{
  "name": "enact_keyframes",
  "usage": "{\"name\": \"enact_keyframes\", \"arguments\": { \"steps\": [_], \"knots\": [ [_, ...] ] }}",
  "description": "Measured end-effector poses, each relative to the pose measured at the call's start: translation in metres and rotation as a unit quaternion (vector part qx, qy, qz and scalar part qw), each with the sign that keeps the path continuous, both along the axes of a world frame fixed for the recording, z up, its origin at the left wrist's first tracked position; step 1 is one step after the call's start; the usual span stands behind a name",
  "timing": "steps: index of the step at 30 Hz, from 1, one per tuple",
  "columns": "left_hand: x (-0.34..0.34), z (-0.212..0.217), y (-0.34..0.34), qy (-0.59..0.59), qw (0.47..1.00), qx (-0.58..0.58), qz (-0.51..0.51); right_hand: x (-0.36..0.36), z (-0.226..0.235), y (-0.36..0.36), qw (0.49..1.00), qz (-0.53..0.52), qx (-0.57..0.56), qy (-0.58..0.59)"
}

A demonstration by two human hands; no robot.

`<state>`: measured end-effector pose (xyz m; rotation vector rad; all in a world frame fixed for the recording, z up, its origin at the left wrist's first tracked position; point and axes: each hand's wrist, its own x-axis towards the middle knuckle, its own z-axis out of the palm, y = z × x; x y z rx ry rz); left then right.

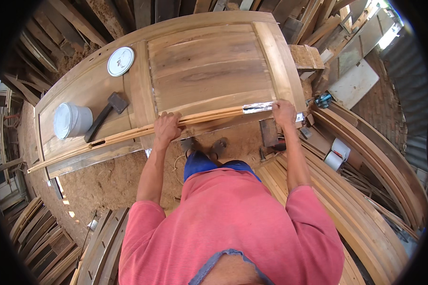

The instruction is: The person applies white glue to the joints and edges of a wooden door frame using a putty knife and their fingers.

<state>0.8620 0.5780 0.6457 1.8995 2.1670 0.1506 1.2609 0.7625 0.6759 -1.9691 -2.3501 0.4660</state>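
Observation:
A large wooden panel door [209, 52] lies flat in front of me. Along its near edge runs a long, grooved wooden strip [214, 114], with shiny silver foil [257, 108] around its right end. My left hand [167, 126] is wrapped over the strip near its middle, fingers closed. At the foil-covered end, my right hand [284, 113] is also closed on the strip. Left on the door lie a black-handled mallet [107, 114], a white plastic bucket [72, 120] and a round white lid [121, 61].
Sawdust covers the ground [100, 185] between the door and me. Stacked planks [337, 204] lie close on my right, and more timber [104, 247] is at lower left. A blue power tool [323, 100] sits past the door's right end. Scrap wood [314, 23] crowds the far side.

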Motion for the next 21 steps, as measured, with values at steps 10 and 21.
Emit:
{"name": "enact_keyframes", "arguments": {
  "steps": [10, 21],
  "knots": [
    [0.002, 0.001, 0.001, 0.004, 1.000, 0.001, -0.012, -0.051, 0.028, -0.010, 0.986, 0.140, 0.033, -0.087],
    [0.004, 0.002, 0.007, 0.008, 1.000, -0.027, -0.014, 0.028, -0.018, -0.090, 0.978, -0.065, 0.024, 0.195]
  ]
}}
